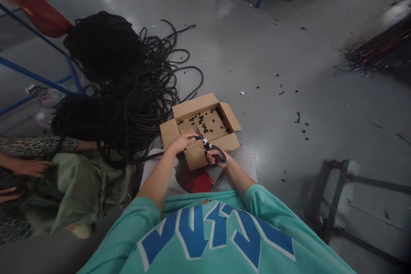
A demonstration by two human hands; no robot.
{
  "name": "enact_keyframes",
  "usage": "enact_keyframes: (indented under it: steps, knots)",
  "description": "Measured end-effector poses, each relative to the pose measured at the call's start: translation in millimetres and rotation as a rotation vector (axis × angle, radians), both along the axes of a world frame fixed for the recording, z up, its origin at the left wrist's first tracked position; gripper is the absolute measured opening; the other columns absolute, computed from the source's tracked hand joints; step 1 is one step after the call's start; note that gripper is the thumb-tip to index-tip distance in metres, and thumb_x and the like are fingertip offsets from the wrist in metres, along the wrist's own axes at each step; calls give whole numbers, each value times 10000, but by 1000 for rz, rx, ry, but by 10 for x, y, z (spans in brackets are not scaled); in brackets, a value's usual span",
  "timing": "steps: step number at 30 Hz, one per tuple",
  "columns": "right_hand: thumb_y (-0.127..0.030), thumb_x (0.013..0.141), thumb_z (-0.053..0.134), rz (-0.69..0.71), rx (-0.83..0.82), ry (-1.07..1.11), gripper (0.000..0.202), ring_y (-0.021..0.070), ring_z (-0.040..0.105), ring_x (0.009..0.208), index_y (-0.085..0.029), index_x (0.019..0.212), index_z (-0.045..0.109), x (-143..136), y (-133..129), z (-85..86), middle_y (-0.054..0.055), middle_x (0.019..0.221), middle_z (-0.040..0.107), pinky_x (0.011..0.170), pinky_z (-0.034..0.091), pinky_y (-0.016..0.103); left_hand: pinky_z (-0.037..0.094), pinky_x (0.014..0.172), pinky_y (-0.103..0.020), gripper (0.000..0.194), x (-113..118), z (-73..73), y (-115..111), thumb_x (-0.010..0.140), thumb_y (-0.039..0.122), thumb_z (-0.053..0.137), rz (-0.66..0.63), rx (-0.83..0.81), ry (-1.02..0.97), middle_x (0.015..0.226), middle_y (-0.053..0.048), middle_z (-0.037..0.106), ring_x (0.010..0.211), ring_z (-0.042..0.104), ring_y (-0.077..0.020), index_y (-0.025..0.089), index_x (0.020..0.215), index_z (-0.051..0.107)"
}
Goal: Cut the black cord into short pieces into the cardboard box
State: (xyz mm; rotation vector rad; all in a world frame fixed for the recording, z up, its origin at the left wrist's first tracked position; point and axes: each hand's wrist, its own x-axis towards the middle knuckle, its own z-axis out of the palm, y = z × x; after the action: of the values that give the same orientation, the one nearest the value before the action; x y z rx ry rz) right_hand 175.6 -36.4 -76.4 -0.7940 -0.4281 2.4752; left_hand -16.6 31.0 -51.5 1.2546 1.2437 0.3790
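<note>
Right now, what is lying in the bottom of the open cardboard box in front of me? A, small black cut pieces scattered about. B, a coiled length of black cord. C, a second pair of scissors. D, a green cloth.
A: the floor of the cardboard box is dotted with small black pieces, while the scissors sit above its near edge in the right hand.

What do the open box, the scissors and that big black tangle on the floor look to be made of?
The box looks like plain brown corrugated cardboard, matte, with folded-out flaps. The scissors, in the right hand, seem to have pale metal blades and glossy black handles, probably plastic. The tangle of cord looks like black rubber or plastic-sheathed cord, dull and flexible; which one cannot be told from here.
</note>
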Motion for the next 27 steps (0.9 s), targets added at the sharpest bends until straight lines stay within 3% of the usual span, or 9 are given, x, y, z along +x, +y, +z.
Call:
enact_keyframes:
  steps: [6,10,13,18,21,27]
  knots:
    - [-276,616,546,-124,-61,50,418,31,237,377,-212,1012,428,81,73,43,-85,495,333,393,163,160,317,497,-178,369,-55,61,-39,649,259,566,33,-82,-108,608,8,528,493,393,-55,140,998,587]
    - [-233,563,585,-178,-6,-112,512,61,362,434,-223,1046,415,16,71,-4,-68,536,428,431,268,184,355,536,-185,368,-51,63,-28,637,202,567,145,-93,-179,740,-13,576,526,441,-47,137,999,561]
    - [-210,527,603,-193,55,-272,595,74,412,484,-223,1092,418,-39,63,-40,-51,588,479,456,293,191,370,551,-193,333,-22,69,-9,625,168,566,220,-88,-194,726,-13,577,537,472,-50,119,954,555]
    - [-181,508,586,-86,212,-497,629,86,438,548,-223,1124,465,-42,78,18,-20,692,546,477,284,194,365,519,-196,259,19,73,11,622,200,584,328,-49,-132,574,23,530,489,472,-56,100,857,544]
    - [-146,492,581,-11,318,-525,654,105,472,640,-210,1134,478,-46,77,76,-16,717,557,545,320,199,359,506,-190,251,31,47,12,616,215,592,367,-12,-128,556,32,527,476,470,-54,107,837,538]
    - [-150,504,572,1,390,-538,658,101,454,620,-201,1152,470,-76,57,107,-27,684,532,549,320,204,349,469,-184,209,58,-16,-16,611,221,603,304,-22,-57,520,30,527,443,462,-55,115,781,547]
